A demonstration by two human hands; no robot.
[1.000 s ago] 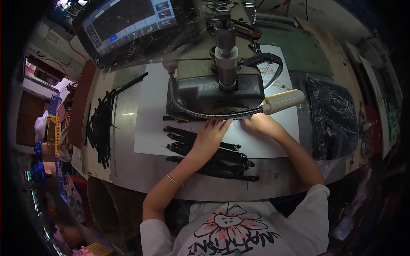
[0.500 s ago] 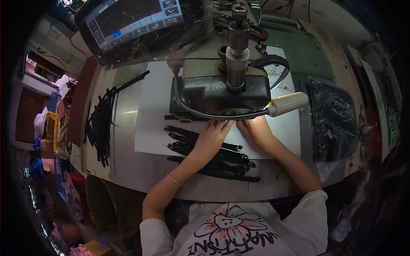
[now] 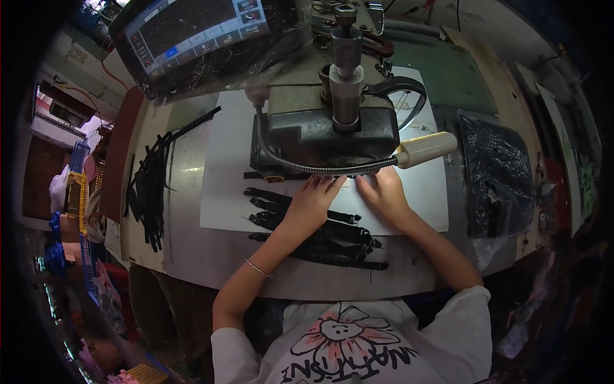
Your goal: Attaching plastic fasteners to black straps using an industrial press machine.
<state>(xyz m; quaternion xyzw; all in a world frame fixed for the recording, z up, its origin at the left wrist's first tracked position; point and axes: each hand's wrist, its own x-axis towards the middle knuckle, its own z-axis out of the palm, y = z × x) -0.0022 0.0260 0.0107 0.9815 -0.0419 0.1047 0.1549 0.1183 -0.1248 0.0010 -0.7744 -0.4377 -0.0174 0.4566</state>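
Under the front of a dark sewing machine head (image 3: pixel 332 125), both my hands are at a narrow black fabric strip (image 3: pixel 254 175), whose left end sticks out beside the machine. My left hand (image 3: pixel 312 201) is closed on the strip, its fingertips partly hidden by the machine. Just right of the needle area, my right hand (image 3: pixel 387 198) is closed on the same strip, thumb toward the left hand; its fingertips are also partly covered. Several bunched black strips (image 3: pixel 320 246) lie on the table around and beneath my left forearm.
A pile of flat black strips (image 3: pixel 150 192) lies at the left. A lit control screen (image 3: pixel 192 32) stands at the back left. The white lamp (image 3: pixel 427 150) on a bendable neck juts out over my right hand. A plastic-wrapped black bundle (image 3: pixel 499 179) lies at the right.
The whole view has shifted slightly. Both hands stay at the machine front, with my right thumb and fingers drawn a little closer together and dark material now visible between the hands.
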